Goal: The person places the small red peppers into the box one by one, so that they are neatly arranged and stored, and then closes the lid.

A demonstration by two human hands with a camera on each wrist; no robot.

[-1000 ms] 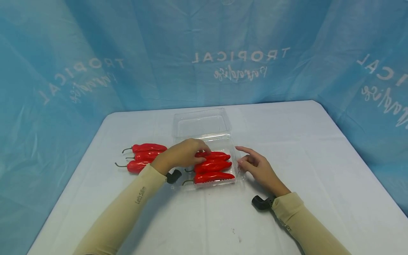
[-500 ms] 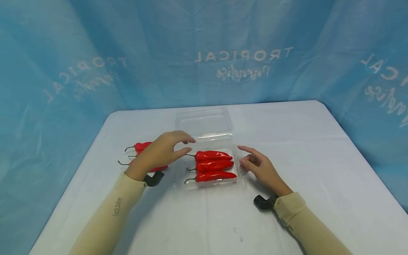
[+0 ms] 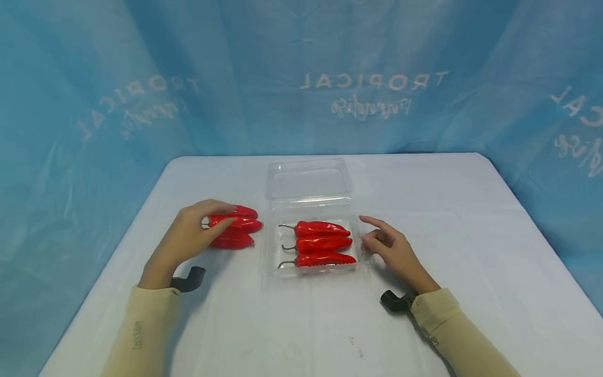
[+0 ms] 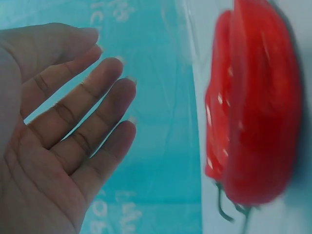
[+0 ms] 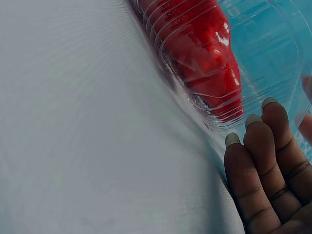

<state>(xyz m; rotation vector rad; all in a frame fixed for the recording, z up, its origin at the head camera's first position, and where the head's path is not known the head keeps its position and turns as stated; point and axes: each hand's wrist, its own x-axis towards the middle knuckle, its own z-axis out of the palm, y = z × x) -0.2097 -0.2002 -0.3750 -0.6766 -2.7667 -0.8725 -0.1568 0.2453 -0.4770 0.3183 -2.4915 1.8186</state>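
Observation:
Three red chili peppers [image 3: 247, 225] lie side by side on the left of the table. My left hand [image 3: 186, 235] hovers over their stem ends, thumb and fingers apart; in the left wrist view its palm [image 4: 48, 161] holds nothing. A clear plastic clamshell container [image 3: 311, 211] stands in the middle, its lid [image 3: 308, 180] folded back. Inside it lie three more red chili peppers [image 3: 322, 244], stems to the left. At the container's right side is my right hand [image 3: 391, 248], index finger extended. In the right wrist view, its fingers [image 5: 263, 156] rest against the container wall.
A white cloth covers the table [image 3: 311, 319]. Blue curtains [image 3: 254, 68] with mirrored lettering hang behind and at both sides. A black wrist camera [image 3: 188, 280] sits on the left wrist, another black camera [image 3: 395, 302] on the right.
My left hand has let go of a pepper in the container and moved left to the peppers outside. My right hand stays at the container's right side. The head view has shifted slightly.

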